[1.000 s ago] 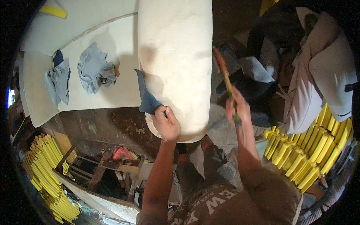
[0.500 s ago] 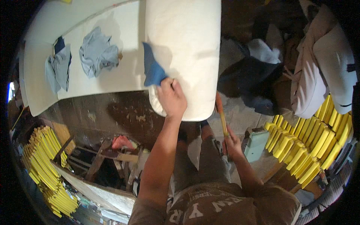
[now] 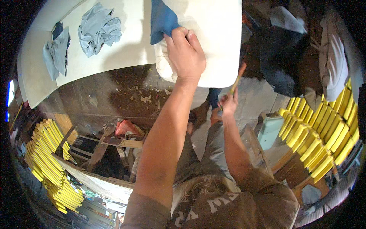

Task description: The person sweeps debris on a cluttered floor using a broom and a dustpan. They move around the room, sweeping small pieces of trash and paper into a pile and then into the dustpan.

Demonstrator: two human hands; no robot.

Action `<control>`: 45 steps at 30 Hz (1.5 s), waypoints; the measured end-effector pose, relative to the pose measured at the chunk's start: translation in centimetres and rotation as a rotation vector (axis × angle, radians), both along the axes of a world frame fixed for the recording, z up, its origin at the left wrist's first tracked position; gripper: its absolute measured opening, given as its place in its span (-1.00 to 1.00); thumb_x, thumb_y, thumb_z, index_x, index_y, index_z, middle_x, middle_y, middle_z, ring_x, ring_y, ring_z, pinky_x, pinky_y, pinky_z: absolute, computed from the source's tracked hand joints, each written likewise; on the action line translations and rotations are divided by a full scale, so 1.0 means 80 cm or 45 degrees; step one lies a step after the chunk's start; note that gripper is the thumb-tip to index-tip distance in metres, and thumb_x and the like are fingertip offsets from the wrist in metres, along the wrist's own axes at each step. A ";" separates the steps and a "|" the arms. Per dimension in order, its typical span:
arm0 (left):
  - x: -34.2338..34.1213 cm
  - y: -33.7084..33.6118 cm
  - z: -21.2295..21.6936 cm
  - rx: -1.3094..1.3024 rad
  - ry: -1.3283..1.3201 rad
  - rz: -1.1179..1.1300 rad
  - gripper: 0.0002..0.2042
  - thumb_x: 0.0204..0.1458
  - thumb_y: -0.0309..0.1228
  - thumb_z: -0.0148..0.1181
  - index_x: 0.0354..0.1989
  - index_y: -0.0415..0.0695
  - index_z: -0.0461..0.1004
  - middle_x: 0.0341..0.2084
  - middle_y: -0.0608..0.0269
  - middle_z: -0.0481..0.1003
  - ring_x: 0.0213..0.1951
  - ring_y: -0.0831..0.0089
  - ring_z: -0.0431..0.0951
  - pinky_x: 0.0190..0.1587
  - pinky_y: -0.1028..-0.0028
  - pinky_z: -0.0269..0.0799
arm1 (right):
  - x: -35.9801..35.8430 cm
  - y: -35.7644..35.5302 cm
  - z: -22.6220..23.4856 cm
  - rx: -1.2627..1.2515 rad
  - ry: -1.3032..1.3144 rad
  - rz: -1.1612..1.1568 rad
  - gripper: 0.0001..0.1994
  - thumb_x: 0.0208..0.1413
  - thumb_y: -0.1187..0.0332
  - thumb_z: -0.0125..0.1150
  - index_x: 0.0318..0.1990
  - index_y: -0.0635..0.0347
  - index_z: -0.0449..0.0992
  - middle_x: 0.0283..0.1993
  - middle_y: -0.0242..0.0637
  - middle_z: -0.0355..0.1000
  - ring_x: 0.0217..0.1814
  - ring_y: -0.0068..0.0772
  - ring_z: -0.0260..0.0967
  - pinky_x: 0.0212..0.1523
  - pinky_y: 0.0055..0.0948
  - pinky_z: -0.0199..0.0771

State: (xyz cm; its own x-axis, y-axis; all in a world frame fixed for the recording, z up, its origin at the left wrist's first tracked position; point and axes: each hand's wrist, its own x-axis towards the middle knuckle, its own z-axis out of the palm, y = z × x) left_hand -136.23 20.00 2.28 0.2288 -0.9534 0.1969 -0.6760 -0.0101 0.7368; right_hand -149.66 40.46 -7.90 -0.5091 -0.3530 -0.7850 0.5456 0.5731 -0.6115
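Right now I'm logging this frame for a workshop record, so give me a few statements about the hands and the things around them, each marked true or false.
1. The left hand presses a blue cloth on the white board. True.
2. The right hand is empty. False: it grips a wooden-handled tool below the board's edge.
3. Two crumpled grey rags lie on the white table to the left. True.
4. The stacked pieces at both sides are red. False: the stacks are yellow.
5. Both hands rest on the board. False: only the left hand does.
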 end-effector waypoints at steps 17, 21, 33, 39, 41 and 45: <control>-0.005 0.004 0.004 0.003 -0.026 0.027 -0.86 -0.05 -0.46 -0.09 -0.37 -0.30 0.24 -0.43 -0.12 0.30 -0.26 -0.06 0.25 -0.19 0.10 0.13 | -0.047 0.055 0.106 0.204 -0.001 0.367 -0.53 0.08 0.37 -0.17 0.19 0.09 0.03 -0.71 -0.45 0.13 -0.80 -0.61 0.02 -0.77 -0.58 0.11; 0.035 0.016 -0.003 -0.069 0.000 0.015 -0.85 -0.04 -0.45 -0.07 -0.36 -0.29 0.24 -0.43 -0.07 0.30 -0.31 0.07 0.29 -0.21 0.20 0.18 | -0.038 0.143 0.197 0.123 -0.561 0.460 -0.52 0.07 0.36 -0.16 0.19 0.05 0.01 -0.72 -0.43 0.12 -0.80 -0.57 0.01 -0.78 -0.54 0.13; 0.322 0.360 0.047 0.361 -0.297 0.123 -0.78 0.03 -0.36 -0.09 -0.37 -0.32 0.26 -0.42 0.00 0.29 -0.32 0.15 0.28 -0.20 0.32 0.18 | -0.128 0.265 0.177 -0.043 0.092 0.169 -0.57 0.12 0.27 -0.21 0.17 0.00 0.01 -0.72 -0.45 0.06 -0.80 -0.59 -0.02 -0.75 -0.56 0.09; 0.366 0.574 0.116 0.841 -0.383 0.312 -0.77 0.03 -0.34 -0.12 -0.39 -0.31 0.25 -0.44 -0.01 0.26 -0.33 0.14 0.26 -0.24 0.24 0.15 | -0.123 0.240 0.063 0.137 0.272 0.329 -0.86 0.02 0.36 -0.10 -0.35 0.22 0.34 -0.69 -0.31 0.22 -0.71 -0.44 0.18 -0.73 -0.43 0.13; 0.381 0.653 0.118 0.942 -0.440 0.403 -0.79 0.04 -0.35 -0.13 -0.42 -0.29 0.25 -0.45 -0.02 0.27 -0.34 0.11 0.26 -0.24 0.21 0.15 | -0.129 0.317 0.102 0.221 -0.127 0.468 -0.77 0.10 0.27 -0.24 -0.17 0.14 0.25 -0.75 -0.41 0.08 -0.81 -0.56 -0.05 -0.79 -0.56 0.02; 0.347 0.758 0.135 0.993 -0.457 0.457 -0.82 0.02 -0.38 -0.12 -0.45 -0.28 0.25 -0.48 -0.02 0.27 -0.35 0.07 0.26 -0.24 0.20 0.16 | -0.106 0.362 0.303 0.227 -0.371 0.176 -0.66 0.12 0.28 -0.24 0.06 0.02 0.19 -0.74 -0.45 0.07 -0.81 -0.64 -0.10 -0.78 -0.61 0.00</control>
State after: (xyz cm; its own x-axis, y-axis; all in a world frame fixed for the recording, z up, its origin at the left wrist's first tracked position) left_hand -108.43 80.61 13.05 0.5852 -0.7295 -0.3541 -0.7224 -0.6674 0.1811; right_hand -158.12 69.42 16.34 -0.2121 -0.2477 -0.9453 0.5920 0.7371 -0.3260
